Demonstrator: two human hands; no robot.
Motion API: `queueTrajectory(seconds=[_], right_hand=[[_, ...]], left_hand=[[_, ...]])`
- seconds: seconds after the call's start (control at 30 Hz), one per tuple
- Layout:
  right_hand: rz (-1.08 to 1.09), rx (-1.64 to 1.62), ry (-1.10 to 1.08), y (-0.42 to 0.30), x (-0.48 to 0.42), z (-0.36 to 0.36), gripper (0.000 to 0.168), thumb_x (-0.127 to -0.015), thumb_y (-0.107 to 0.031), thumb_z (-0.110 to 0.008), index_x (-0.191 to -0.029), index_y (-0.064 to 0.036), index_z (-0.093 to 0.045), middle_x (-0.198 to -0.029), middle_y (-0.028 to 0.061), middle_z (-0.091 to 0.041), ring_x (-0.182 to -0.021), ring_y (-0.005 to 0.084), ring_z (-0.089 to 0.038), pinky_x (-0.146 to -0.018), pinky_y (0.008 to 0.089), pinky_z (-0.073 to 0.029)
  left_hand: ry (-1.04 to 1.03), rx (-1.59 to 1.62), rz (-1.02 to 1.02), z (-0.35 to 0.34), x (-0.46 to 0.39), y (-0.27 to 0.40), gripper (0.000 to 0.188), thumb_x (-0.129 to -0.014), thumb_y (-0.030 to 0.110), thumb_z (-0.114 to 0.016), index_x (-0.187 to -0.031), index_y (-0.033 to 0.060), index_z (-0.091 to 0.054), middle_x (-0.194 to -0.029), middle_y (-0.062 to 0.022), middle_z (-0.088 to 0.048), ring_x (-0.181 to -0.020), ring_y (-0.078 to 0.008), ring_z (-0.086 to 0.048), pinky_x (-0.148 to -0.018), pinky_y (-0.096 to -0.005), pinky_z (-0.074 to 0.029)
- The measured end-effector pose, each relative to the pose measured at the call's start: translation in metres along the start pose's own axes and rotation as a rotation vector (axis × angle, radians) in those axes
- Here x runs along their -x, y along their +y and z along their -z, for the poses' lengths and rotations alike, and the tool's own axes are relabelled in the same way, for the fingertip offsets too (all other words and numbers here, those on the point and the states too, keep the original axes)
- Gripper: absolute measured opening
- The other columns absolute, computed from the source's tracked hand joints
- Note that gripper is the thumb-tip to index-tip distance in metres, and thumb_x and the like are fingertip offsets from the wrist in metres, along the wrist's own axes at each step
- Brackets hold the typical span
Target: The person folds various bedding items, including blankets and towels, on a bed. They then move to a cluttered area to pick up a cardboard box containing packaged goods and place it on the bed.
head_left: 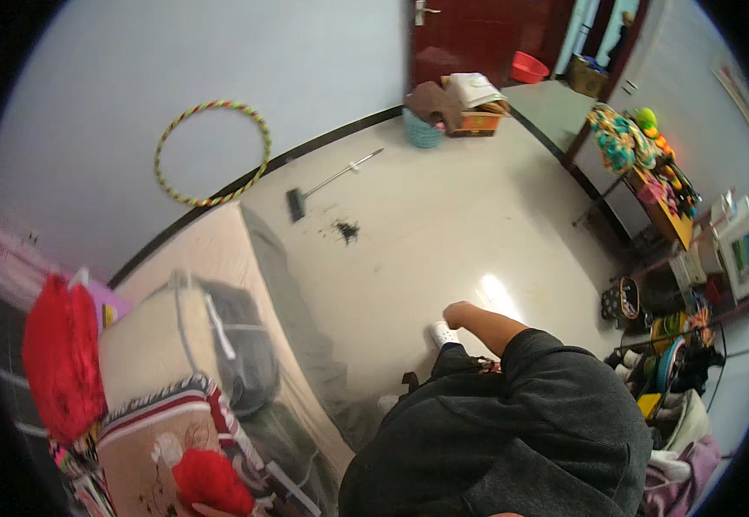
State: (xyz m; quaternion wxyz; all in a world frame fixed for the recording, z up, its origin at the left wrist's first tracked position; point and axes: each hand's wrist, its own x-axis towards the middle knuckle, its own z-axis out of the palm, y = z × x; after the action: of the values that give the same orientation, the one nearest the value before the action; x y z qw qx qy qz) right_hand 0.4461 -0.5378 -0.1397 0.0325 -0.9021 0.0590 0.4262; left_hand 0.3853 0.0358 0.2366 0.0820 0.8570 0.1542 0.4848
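Note:
My right hand [457, 314] hangs low before my body, over the floor and just above a white clog [443, 334]; its fingers are too unclear to tell whether they hold anything. My left hand is out of view. Farther off, a broom [295, 204] with a dark head and a metal handle lies on the pale tiled floor. A small heap of dark debris [347, 231] is close to the broom head, with loose bits around it. A green, yellow and red hoop [266, 150] leans on the wall.
Along the left stands a bed [219, 242] with bagged bedding [155, 329] and a folded blanket [155, 433]. A teal basket [422, 129] and a cardboard box [475, 124] are by the red door [465, 39]. Shelves with shoes and a yellow-topped table [668, 216] line the right.

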Motion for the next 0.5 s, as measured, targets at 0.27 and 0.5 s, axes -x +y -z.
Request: queueTrajectory(seconds=[0.27,0.5], right_hand=[[-0.102,-0.375,0.095,0.164,0.034,-0.066,0.028,-0.071,-0.021,-0.055,-0.088,-0.002,-0.066,-0.094,0.0187,-0.062,-0.089,0.0334,-0.059,-0.076,0.0424,-0.047],[-0.158,-0.597,0.085,0.266,0.083,-0.115,0.031,-0.074,-0.025,-0.048,-0.090,-0.003,-0.064,-0.095,0.0188,-0.061,-0.091,0.0348,-0.057,-0.078,0.0430,-0.046]], left_hand=[[-0.501,0.442,0.226,-0.153,0.053,0.131,0.037,-0.091,0.017,-0.045,-0.123,-0.0020,-0.042,-0.123,-0.0175,-0.045,-0.105,-0.0255,-0.050,-0.087,-0.0318,-0.041],[-0.982,0.899,-0.621,-0.153,0.144,0.477,0.042,-0.077,0.007,-0.055,-0.117,0.0010,-0.046,-0.122,-0.0158,-0.045,-0.108,-0.0294,-0.047,-0.089,-0.0391,-0.039]])
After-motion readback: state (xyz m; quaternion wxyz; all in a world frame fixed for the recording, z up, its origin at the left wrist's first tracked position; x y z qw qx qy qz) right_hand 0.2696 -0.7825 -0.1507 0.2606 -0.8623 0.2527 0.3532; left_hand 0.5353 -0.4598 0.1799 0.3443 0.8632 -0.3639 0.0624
